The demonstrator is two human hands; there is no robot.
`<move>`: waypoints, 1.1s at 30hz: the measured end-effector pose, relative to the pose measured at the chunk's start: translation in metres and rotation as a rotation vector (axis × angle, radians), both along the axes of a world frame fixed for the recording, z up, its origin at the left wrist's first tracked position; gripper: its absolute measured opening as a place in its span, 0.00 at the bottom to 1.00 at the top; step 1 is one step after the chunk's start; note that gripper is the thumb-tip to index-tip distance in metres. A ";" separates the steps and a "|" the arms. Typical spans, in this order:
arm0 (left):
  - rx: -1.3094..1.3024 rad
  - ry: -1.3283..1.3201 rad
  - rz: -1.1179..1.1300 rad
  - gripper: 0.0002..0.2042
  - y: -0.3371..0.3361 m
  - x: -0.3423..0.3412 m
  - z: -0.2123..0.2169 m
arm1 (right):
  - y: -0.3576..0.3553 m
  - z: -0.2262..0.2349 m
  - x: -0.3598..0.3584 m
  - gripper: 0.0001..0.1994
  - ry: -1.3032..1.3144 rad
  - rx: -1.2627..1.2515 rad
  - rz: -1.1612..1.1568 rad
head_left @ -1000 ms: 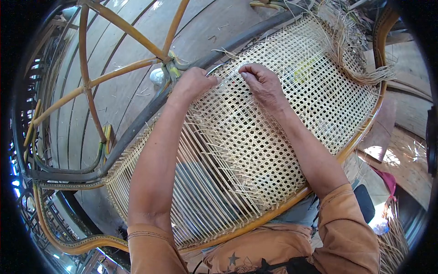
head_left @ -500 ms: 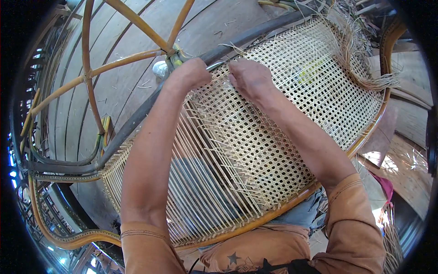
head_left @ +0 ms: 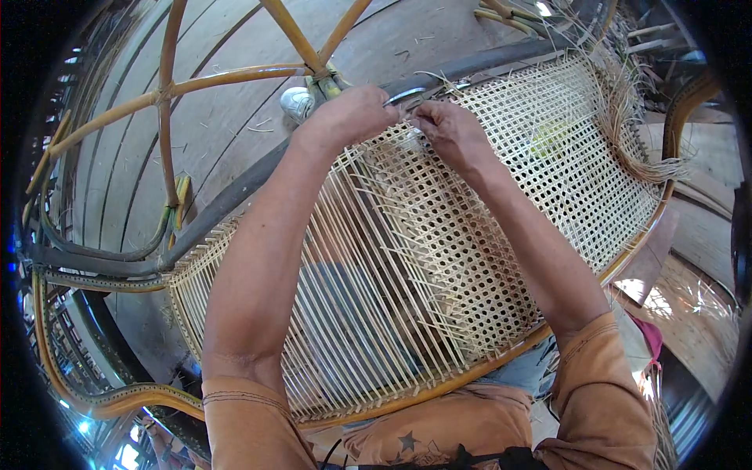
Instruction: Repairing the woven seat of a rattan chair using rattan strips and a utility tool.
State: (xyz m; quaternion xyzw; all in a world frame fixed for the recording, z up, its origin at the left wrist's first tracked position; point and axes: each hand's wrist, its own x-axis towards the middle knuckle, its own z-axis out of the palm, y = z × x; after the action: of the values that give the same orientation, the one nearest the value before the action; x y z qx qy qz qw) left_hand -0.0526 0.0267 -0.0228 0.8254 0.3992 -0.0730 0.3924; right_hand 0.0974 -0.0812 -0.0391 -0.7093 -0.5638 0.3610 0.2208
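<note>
Woven cane panel (head_left: 580,172), set within a curved wooden frame (head_left: 439,389).
At its far edge, the left hand (head_left: 356,116) and right hand (head_left: 453,131) curl close together; what either pinches cannot be told.

Two hands (head_left: 354,116), two forearms (head_left: 262,235), two orange sleeves (head_left: 599,380), one woven cane panel (head_left: 446,235).

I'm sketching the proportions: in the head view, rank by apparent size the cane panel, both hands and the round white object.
1. Cane panel
2. Left hand and right hand: too alike to rank
3. Round white object
</note>
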 end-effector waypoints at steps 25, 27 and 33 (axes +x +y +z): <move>0.453 0.425 -0.540 0.12 -0.020 0.071 0.040 | -0.015 0.001 -0.026 0.09 -0.399 -0.129 -0.326; 0.485 0.455 -0.668 0.12 -0.023 0.074 0.044 | -0.019 -0.008 -0.028 0.10 -0.394 -0.038 -0.370; 0.201 0.552 -0.525 0.10 0.009 0.061 0.034 | -0.013 -0.010 -0.041 0.12 -0.710 -0.114 -0.347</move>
State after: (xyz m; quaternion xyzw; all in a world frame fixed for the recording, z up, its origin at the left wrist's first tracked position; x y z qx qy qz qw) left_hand 0.0088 0.0359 0.0108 0.8832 0.2703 -0.3503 0.1555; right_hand 0.0569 -0.0946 -0.0488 -0.8857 -0.4560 0.0813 0.0302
